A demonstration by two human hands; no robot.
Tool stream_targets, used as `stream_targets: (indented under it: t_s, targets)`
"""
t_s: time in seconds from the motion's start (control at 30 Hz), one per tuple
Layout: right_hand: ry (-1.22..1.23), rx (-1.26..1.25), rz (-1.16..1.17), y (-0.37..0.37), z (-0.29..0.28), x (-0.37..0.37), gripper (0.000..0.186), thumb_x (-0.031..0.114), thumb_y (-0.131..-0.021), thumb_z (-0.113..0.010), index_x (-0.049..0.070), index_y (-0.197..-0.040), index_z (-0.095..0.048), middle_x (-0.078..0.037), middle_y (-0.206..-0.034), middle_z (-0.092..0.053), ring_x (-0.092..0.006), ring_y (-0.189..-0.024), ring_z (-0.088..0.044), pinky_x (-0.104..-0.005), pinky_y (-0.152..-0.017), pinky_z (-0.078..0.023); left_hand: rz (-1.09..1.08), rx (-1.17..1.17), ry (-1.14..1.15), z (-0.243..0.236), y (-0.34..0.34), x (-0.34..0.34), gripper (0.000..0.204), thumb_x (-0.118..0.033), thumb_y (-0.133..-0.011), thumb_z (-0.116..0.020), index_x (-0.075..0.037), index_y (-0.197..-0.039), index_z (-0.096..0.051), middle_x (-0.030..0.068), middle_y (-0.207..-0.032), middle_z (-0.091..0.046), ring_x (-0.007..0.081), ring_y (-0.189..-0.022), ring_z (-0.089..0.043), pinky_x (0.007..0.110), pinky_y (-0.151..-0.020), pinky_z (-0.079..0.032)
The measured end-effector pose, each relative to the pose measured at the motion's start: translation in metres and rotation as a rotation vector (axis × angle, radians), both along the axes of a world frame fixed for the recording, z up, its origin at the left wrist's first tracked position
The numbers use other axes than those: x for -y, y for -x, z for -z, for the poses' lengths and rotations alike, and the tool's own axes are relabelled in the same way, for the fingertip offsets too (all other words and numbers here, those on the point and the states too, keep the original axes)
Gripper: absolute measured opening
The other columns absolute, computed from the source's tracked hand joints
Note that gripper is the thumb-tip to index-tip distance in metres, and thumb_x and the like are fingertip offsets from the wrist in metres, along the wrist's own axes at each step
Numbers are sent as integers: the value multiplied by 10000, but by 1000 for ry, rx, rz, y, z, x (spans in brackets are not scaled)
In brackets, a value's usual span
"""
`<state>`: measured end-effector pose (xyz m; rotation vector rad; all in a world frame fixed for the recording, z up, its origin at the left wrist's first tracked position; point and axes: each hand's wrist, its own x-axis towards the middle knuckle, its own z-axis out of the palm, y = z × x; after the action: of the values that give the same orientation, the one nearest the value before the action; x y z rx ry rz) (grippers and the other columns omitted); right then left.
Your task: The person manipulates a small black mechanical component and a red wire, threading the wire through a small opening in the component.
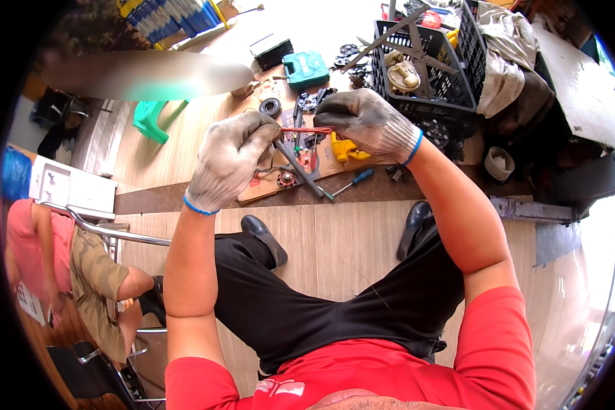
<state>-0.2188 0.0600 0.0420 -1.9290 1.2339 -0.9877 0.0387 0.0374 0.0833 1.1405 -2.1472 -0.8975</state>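
Both my hands wear grey-white knit gloves with blue cuffs. Between them a thin bundle of reddish copper wire (306, 130) stretches level above the floor. My left hand (231, 154) is closed on the wire's left end. At the other end my right hand (369, 123) pinches it, the fingertips darkly soiled. Below the wire lie a dark metal bar (298, 169), a yellow plastic tool housing (348, 148) and a screwdriver with a blue handle (362, 177). A small round motor part (286, 179) rests near the board's front edge.
A roll of black tape (270, 107) and a teal case (305, 69) lie beyond my hands. To the right stands a black crate (427, 102) with metal pieces in it. A green stool (150, 121) is at the left, and a person in pink (44, 239) sits at far left.
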Motion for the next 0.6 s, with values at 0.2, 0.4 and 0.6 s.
stream_targets:
  t_s: [0.2, 0.4, 0.6]
  targets:
    - [137, -149, 32, 3, -7, -1, 222, 208, -986, -722, 4, -1073, -727, -114, -827, -733, -163, -716, -671, -323, -698, -565, 86, 182, 437, 6, 1, 1, 191, -208, -967, -690, -20, -957, -723, 164, -746, -671, 277, -651, -674, 394, -590, -503]
    - [314, -408, 134, 2, -21, -13, 222, 270, -978, -708, 53, -1016, -734, -172, -790, -713, -314, -683, -697, -402, -634, -557, 36, 519, 838, 14, 14, -11, 179, -250, -957, -703, -88, -889, -677, 133, -725, -667, 322, -686, -698, 422, -611, -543]
    - [426, -478, 167, -20, -12, -29, 202, 284, -938, -729, 84, -937, -698, -148, -730, -679, -359, -668, -693, -437, -604, -554, -154, 356, 961, 35, 14, 8, 177, -264, -927, -741, -120, -849, -674, 104, -628, -626, 317, -566, -661, 428, -512, -513]
